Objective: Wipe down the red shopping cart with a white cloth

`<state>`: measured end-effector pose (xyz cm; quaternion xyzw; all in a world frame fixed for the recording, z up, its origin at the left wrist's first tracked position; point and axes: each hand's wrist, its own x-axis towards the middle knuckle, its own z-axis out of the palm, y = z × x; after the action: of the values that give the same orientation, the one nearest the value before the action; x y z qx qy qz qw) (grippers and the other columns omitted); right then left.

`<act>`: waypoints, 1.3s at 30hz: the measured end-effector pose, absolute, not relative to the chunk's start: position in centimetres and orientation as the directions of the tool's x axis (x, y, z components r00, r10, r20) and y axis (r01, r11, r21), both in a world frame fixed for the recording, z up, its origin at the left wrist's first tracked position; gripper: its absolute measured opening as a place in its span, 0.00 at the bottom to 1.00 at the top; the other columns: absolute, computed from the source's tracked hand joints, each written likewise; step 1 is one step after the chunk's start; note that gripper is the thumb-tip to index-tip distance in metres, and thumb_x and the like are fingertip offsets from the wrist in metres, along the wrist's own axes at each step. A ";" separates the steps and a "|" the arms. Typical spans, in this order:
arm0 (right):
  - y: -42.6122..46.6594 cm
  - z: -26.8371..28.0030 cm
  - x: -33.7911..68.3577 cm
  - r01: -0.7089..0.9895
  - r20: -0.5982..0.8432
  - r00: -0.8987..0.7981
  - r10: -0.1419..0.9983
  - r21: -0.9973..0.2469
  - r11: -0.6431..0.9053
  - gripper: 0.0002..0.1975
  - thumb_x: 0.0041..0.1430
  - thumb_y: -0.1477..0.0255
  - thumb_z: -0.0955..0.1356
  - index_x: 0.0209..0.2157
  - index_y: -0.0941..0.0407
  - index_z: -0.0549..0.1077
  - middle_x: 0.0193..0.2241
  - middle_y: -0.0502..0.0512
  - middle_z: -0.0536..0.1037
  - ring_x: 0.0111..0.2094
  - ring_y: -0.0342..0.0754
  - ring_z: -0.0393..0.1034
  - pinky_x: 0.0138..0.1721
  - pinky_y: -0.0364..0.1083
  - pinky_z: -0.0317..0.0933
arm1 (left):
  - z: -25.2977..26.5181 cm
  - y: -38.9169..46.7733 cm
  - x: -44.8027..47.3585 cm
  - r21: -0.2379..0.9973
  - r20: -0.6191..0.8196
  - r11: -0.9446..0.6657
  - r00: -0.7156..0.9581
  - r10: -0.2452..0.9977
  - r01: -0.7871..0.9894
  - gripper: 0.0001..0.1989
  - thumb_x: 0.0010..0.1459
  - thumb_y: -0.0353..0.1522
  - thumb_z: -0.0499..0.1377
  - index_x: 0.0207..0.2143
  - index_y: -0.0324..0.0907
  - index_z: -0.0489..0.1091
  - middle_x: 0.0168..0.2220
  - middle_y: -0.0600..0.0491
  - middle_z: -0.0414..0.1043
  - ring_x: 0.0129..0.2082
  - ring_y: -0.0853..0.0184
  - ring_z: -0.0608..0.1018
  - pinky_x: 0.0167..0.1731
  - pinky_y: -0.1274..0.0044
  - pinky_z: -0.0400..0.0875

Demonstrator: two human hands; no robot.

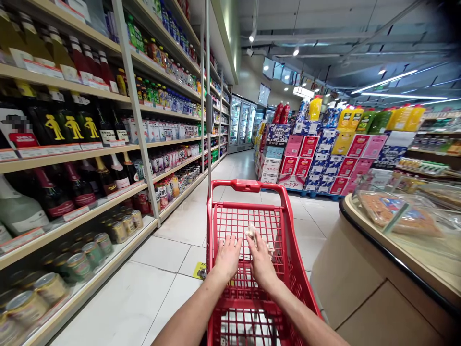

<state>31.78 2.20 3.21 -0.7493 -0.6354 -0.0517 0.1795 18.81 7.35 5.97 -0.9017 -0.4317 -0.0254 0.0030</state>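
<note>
A red plastic shopping cart [291,226] with grid walls stands right in front of me, its far bar raised. My left hand [227,258] is over the cart's grid, palm down, with its fingers stretched forward and nothing visible in them. Beside it, my right hand [262,264] is also palm down with fingers extended. Pale bulbs that look like garlic [251,231] lie just beyond and beside the right fingertips, partly covered by them. Whether those fingers touch the bulbs I cannot tell.
Tall shelves [144,144] of bottles and cans run along the left. Stacked drink cartons [309,149] with juice bottles on top stand ahead. A rounded counter [360,269] with packaged food is close on the right. Tiled floor [162,269] leads toward glass-door fridges [241,120].
</note>
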 end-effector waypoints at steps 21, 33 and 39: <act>1.4 -1.7 32.3 0.949 0.357 -0.263 0.896 -0.069 0.306 0.30 0.52 0.86 0.55 0.57 0.53 0.54 0.57 0.53 0.54 0.58 0.48 0.46 0.55 0.53 0.51 | 6.4 7.3 18.8 -0.004 0.027 -0.628 0.628 0.778 0.778 0.31 0.49 0.23 0.49 0.57 0.41 0.49 0.59 0.44 0.49 0.59 0.59 0.53 0.55 0.64 0.50; 5.0 3.4 35.6 0.955 0.710 -0.009 0.704 -0.203 0.217 0.28 0.56 0.83 0.53 0.58 0.52 0.51 0.52 0.57 0.65 0.51 0.48 0.59 0.49 0.53 0.60 | 6.2 7.2 18.8 0.017 0.022 -0.610 0.609 0.793 0.792 0.35 0.45 0.18 0.48 0.58 0.41 0.48 0.60 0.45 0.48 0.59 0.60 0.52 0.55 0.64 0.50; 13.9 8.3 33.7 0.971 0.735 -0.101 0.670 -0.073 0.226 0.23 0.58 0.81 0.53 0.54 0.55 0.59 0.55 0.56 0.61 0.57 0.51 0.50 0.52 0.55 0.54 | 6.5 7.2 18.9 0.012 -0.013 -0.617 0.617 0.787 0.787 0.37 0.42 0.20 0.50 0.58 0.37 0.46 0.60 0.43 0.48 0.59 0.56 0.51 0.55 0.63 0.48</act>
<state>33.68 13.94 8.35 -0.5803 -0.7073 -0.2241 0.3358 18.88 7.21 6.53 -0.8991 -0.4377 0.0033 -0.0083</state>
